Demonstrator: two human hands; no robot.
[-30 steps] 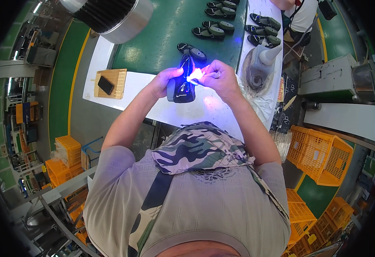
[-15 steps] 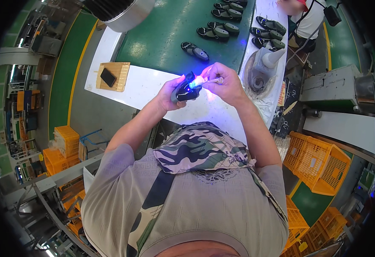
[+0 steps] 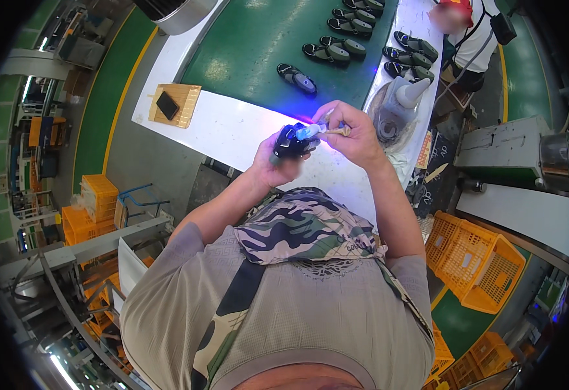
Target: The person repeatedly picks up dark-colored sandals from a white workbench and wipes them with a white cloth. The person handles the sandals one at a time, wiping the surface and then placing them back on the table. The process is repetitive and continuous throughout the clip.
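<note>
Left hand (image 3: 273,166): fingers closed around a dark sandal (image 3: 291,141), raised clear of the white bench (image 3: 232,130), its long axis running roughly from the palm up and rightward toward the other hand. Right hand (image 3: 353,133): pinched shut on a small glowing blue-white light (image 3: 310,130) and a thin wooden-handled tool (image 3: 338,132), tip touching the sandal's right end, so both hands meet on it. Beyond: wooden tray (image 3: 184,104) far left, sandal pairs (image 3: 336,49) on the green conveyor (image 3: 245,45), grey bottle (image 3: 404,97), orange crate (image 3: 473,266) right.
</note>
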